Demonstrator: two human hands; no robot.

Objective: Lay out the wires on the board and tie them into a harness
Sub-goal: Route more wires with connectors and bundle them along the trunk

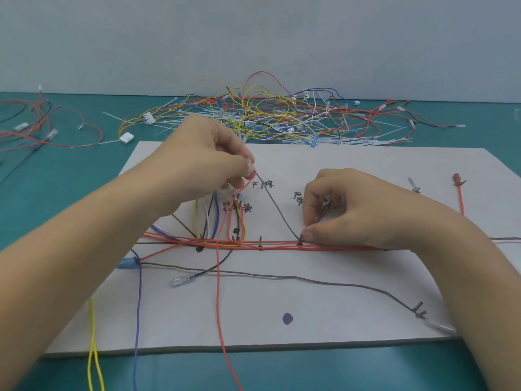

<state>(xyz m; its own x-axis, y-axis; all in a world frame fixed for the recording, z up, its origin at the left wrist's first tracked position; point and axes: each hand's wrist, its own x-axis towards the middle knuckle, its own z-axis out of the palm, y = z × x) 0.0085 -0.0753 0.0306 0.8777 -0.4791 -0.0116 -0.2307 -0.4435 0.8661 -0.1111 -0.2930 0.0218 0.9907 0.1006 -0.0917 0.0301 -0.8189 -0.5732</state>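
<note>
A white board (324, 300) with black pegs and handwritten marks lies on the teal table. Red wires (270, 245) run in a bundle across its middle. My left hand (208, 156) is raised over the board's upper left and pinches the ends of a red wire and a dark brown wire (277, 211) with clear terminals. That brown wire slants down to a peg (301, 237), where my right hand (349, 207) presses it with the thumb, fingers curled above. Yellow, white, blue and black wires hang near the left pegs.
A big tangle of loose coloured wires (276, 114) and white cable ties lies behind the board. More red wires with connectors (50, 128) sit at far left. A red wire (222, 320), a blue wire (137, 320) and a yellow wire (91, 348) trail off the front edge.
</note>
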